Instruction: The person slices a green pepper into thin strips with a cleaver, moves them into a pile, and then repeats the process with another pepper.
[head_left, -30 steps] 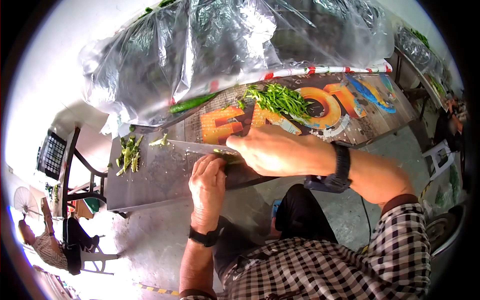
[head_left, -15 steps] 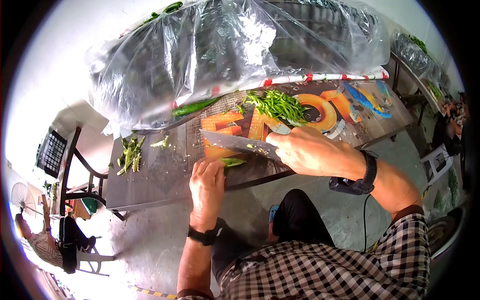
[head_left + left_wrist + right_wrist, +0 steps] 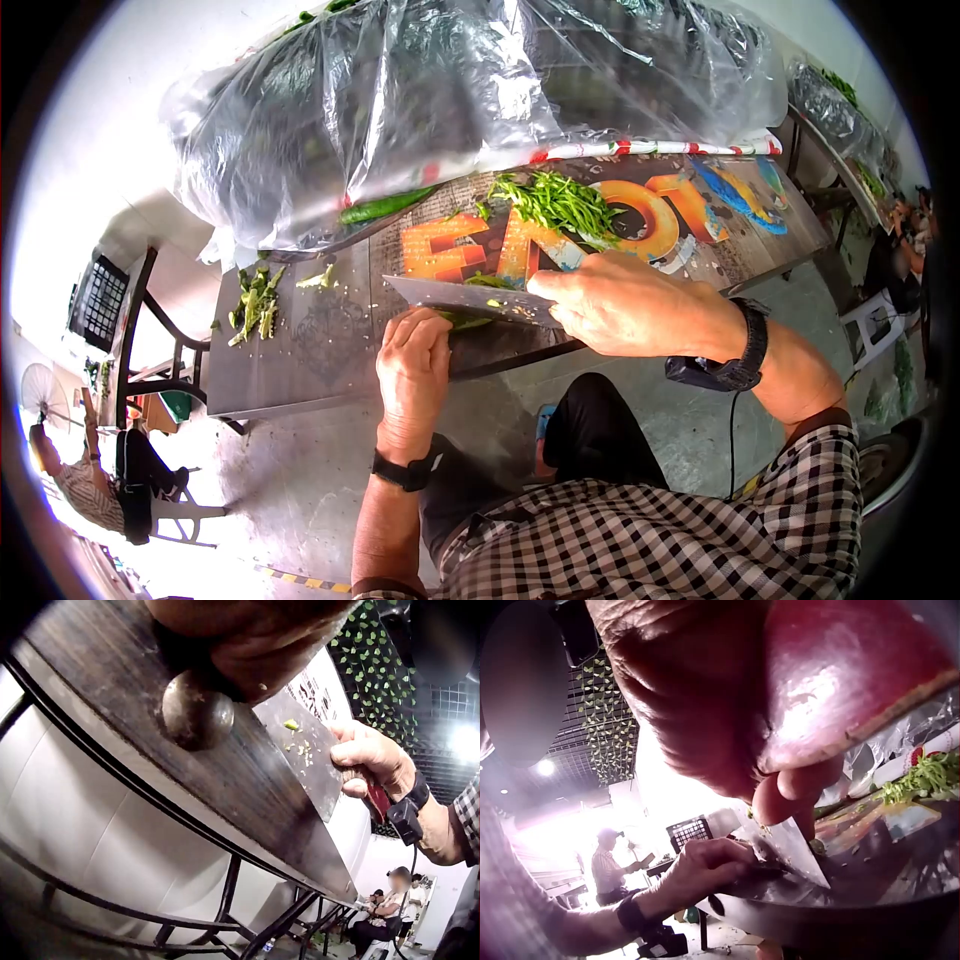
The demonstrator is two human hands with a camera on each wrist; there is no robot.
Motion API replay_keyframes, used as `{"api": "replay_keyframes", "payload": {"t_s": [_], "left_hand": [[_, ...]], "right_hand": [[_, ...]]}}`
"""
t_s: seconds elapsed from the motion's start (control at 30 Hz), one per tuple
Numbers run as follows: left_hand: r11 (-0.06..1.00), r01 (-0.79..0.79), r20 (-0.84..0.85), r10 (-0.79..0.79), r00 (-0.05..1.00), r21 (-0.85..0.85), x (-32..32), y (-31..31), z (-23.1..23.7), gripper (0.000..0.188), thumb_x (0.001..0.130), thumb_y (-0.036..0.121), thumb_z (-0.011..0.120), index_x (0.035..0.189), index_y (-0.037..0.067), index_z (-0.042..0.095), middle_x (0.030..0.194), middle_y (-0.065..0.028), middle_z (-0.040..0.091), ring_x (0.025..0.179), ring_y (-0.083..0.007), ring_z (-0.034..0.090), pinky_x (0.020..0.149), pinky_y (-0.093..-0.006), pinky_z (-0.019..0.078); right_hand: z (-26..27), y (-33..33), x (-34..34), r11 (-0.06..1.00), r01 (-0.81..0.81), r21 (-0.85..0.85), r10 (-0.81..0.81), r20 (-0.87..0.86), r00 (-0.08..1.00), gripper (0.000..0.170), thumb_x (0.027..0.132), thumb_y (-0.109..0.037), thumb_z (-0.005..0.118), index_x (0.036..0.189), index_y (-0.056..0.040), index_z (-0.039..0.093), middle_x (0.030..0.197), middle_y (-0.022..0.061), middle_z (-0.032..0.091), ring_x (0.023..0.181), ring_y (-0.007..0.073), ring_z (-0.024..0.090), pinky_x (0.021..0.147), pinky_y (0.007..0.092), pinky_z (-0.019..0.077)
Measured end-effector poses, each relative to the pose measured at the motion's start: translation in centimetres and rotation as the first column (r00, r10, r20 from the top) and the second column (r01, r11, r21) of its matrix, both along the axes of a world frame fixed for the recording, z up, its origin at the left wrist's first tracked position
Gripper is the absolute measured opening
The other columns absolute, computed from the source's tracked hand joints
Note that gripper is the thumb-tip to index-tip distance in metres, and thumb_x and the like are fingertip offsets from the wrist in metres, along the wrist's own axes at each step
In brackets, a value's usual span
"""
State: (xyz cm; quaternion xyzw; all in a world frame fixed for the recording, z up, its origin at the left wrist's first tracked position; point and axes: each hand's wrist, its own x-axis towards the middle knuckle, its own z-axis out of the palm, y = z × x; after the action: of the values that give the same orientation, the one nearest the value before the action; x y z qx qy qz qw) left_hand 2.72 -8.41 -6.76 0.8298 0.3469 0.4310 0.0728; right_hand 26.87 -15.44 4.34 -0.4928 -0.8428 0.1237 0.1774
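My right hand (image 3: 625,305) grips a cleaver (image 3: 455,296) by its handle, which shows red in the right wrist view. Bits of green cling to the broad blade (image 3: 300,750). On the near part of the table, my left hand (image 3: 412,360) holds a green pepper (image 3: 468,321) under curled fingers; the blade stands just beyond it and overlaps it in the head view. A few green slices (image 3: 488,281) lie on the far side of the blade. Below my left hand, a dull rounded knob (image 3: 198,710) shows in the left wrist view.
A pile of green strips (image 3: 560,207) lies on the printed table (image 3: 320,370). Pale green trimmings (image 3: 258,305) are at its left end. Another long green pepper (image 3: 385,207) rests against a plastic-covered bulk (image 3: 450,90) at the back. A person (image 3: 95,480) sits at far left.
My right hand has moved right with the cleaver, raising the blade, then lowering it slightly toward the pepper. The left hand stays nearly in place. Slices now show beyond the blade.
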Motion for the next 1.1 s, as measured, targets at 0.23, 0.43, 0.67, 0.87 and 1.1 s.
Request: {"api": "replay_keyframes", "payload": {"t_s": [0.23, 0.43, 0.67, 0.87, 1.1], "left_hand": [[1.000, 0.012, 0.011, -0.012, 1.000, 0.012, -0.1, 0.1, -0.1, 0.013, 0.078, -0.003, 0.066, 0.088, 0.003, 0.065, 0.095, -0.0102, 0.067, 0.095, -0.0322, 0.063, 0.082, -0.0400, 0.0520], [1.000, 0.007, 0.011, -0.007, 1.000, -0.005, -0.1, 0.1, -0.1, 0.012, 0.078, -0.003, 0.067, 0.088, 0.004, 0.065, 0.095, -0.0101, 0.067, 0.094, -0.0321, 0.064, 0.082, -0.0399, 0.0522], [1.000, 0.007, 0.016, -0.007, 1.000, -0.003, -0.1, 0.1, 0.0, 0.012, 0.078, -0.003, 0.067, 0.088, 0.004, 0.066, 0.095, -0.0099, 0.068, 0.093, -0.0315, 0.064, 0.081, -0.0396, 0.0526], [1.000, -0.003, -0.003, 0.003, 1.000, 0.005, 0.0, 0.2, -0.1, 0.013, 0.076, -0.003, 0.067, 0.087, 0.004, 0.066, 0.095, -0.0104, 0.068, 0.094, -0.0321, 0.064, 0.082, -0.0399, 0.0526], [1.000, -0.003, -0.017, 0.003, 1.000, -0.021, -0.2, 0.1, 0.1, 0.011, 0.078, -0.002, 0.066, 0.087, 0.003, 0.066, 0.096, -0.0110, 0.068, 0.094, -0.0325, 0.064, 0.082, -0.0405, 0.0523]], "right_hand": [[-0.3, -0.1, -0.1, 0.999, -0.002, 0.048, -0.005, 0.149, 0.989, 0.017, 0.085, -0.007, 0.061, 0.097, -0.0033, 0.050, 0.057, 0.0136, 0.056, 0.055, 0.0334, 0.062, 0.049, 0.0439, 0.0466], [-0.2, -0.2, 0.1, 0.998, -0.033, 0.053, 0.024, 0.155, 0.988, 0.017, 0.086, -0.009, 0.062, 0.097, -0.0045, 0.050, 0.058, 0.0132, 0.056, 0.055, 0.0329, 0.062, 0.048, 0.0434, 0.0465], [-0.1, 0.2, 0.0, 0.999, -0.038, 0.011, 0.037, 0.047, 0.998, 0.005, 0.087, -0.004, 0.056, 0.087, 0.0009, 0.057, 0.059, 0.0207, 0.057, 0.056, 0.0387, 0.061, 0.051, 0.0474, 0.0459], [-0.6, 2.1, -1.6, 0.998, -0.057, 0.006, 0.056, 0.119, 0.991, 0.005, 0.089, -0.005, 0.055, 0.087, -0.0007, 0.056, 0.061, 0.0199, 0.058, 0.056, 0.0359, 0.063, 0.050, 0.0472, 0.0450], [-1.0, 3.1, -3.3, 0.996, -0.084, 0.044, 0.077, 0.134, 0.988, 0.006, 0.091, -0.007, 0.053, 0.088, -0.0008, 0.055, 0.063, 0.0191, 0.058, 0.058, 0.0333, 0.063, 0.051, 0.0453, 0.0455]]}}
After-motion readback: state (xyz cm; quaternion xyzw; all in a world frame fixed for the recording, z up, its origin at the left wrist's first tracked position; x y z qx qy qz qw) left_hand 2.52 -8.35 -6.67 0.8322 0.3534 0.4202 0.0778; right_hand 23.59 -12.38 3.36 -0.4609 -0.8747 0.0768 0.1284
